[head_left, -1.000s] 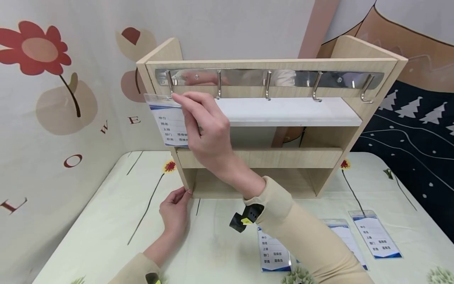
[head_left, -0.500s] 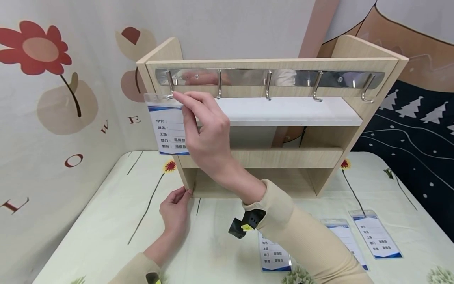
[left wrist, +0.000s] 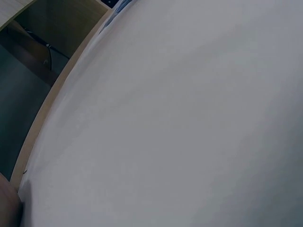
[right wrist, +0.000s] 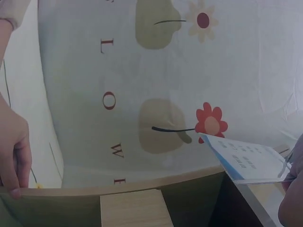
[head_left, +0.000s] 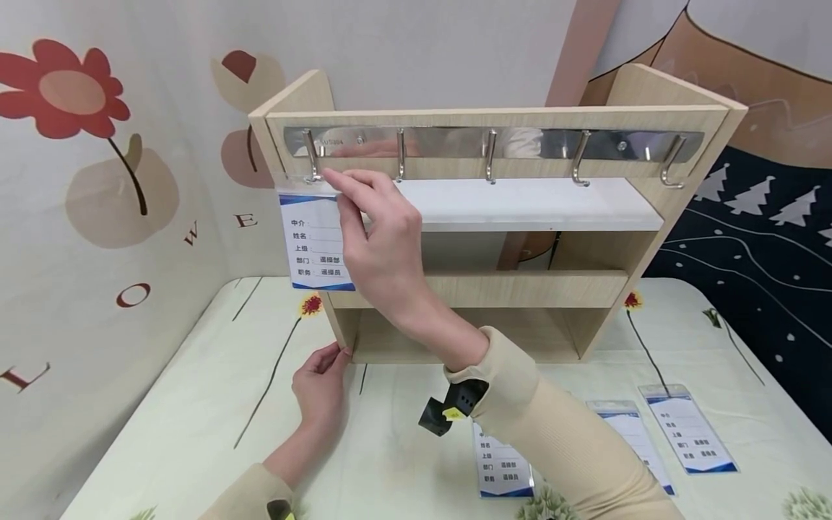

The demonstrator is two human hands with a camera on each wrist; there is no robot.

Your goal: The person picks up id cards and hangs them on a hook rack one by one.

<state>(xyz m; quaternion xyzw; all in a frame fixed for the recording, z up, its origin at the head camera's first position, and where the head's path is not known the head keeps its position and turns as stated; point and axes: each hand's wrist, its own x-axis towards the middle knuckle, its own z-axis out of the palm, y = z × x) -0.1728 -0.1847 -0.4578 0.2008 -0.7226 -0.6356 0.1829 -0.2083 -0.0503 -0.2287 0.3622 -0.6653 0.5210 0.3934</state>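
My right hand (head_left: 383, 242) pinches a clear-sleeved name badge (head_left: 315, 242) by its upper right side, thumb and fingers together. The badge hangs upright at the leftmost hook (head_left: 312, 155) of a metal hook rail; its top strip is at the hook's tip, and I cannot tell whether the hook passes through it. In the right wrist view, the badge (right wrist: 241, 161) juts out from the fingers. Low down, my left hand (head_left: 321, 386) grips the front edge of the wooden shelf's (head_left: 477, 290) left side panel with thumb and fingers. The left wrist view shows mostly tablecloth.
More name badges lie on the table at the right: one badge (head_left: 503, 466) by my right forearm, a badge (head_left: 633, 437) partly behind the sleeve, and another badge (head_left: 689, 430) farther right. More hooks (head_left: 490, 155) line the rail. A printed cloth wall (head_left: 175, 325) stands at the left.
The badge has swung down from a slant to nearly upright and shifted slightly right, its top now lower at the leftmost hook. My right hand moved only a little; my left hand has stayed put.
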